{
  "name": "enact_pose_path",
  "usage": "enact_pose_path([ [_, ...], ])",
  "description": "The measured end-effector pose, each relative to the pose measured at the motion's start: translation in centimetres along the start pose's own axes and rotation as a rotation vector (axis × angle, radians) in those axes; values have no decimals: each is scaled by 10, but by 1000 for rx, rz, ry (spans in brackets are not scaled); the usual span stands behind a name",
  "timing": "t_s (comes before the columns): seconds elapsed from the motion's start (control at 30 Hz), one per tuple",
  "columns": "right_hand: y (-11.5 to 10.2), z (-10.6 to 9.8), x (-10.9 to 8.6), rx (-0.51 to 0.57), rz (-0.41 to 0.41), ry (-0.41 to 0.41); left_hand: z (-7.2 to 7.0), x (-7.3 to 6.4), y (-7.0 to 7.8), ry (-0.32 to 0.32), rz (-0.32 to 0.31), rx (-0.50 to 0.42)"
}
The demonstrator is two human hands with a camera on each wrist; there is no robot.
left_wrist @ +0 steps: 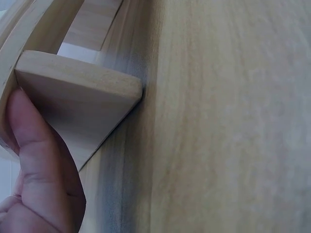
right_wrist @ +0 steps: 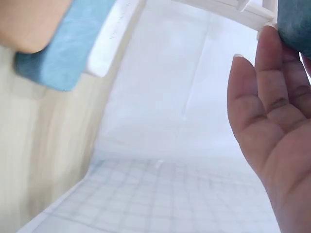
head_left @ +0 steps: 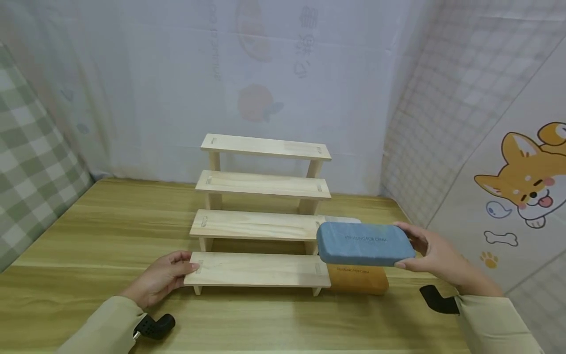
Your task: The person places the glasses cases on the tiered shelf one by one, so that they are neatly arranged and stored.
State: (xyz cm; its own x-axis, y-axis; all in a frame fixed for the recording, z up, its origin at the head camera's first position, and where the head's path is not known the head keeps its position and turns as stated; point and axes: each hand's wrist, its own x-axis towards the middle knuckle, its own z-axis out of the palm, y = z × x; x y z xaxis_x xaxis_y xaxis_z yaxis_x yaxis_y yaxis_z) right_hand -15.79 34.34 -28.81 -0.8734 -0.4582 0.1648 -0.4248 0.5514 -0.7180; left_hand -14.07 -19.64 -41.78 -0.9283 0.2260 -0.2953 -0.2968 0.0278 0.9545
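Observation:
A pale wooden display stand (head_left: 261, 270) with stair-like shelves stands on the table. At the left end of its lowest shelf, my left hand (head_left: 161, 278) pinches the board, thumb on top; the left wrist view shows a digit against the underside, beside a support leg (left_wrist: 73, 107). My right hand (head_left: 426, 250) grips the right end of a blue glasses case (head_left: 364, 243), thumb at the front edge and fingers behind. This case is held up in the air, just right of the lower shelves. Only its corner shows in the right wrist view.
Under the held case lies an orange case (head_left: 360, 285) on the table (head_left: 247, 324), close to the stand. A second blue case (right_wrist: 58, 63) and a white case (right_wrist: 109, 43) lie beside it. Fabric hangs behind, and a dog-print sheet (head_left: 499, 196) hangs at right.

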Motion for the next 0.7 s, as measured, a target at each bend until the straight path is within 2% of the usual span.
enact_pose_path([
  [0.2, -19, -3, 32, 42, -11, -26, 0, 0, 1, 8, -5, 10],
  [0.37, -29, -5, 58, 34, -35, -23, -1, 1, 3, -8, 3, 5],
  [0.53, -43, -7, 88, 21, 7, -6, -1, 3, 3, -19, 18, -4],
  [0.7, -56, -6, 119, 11, 59, 13, -2, 3, 3, -20, 6, -17],
])
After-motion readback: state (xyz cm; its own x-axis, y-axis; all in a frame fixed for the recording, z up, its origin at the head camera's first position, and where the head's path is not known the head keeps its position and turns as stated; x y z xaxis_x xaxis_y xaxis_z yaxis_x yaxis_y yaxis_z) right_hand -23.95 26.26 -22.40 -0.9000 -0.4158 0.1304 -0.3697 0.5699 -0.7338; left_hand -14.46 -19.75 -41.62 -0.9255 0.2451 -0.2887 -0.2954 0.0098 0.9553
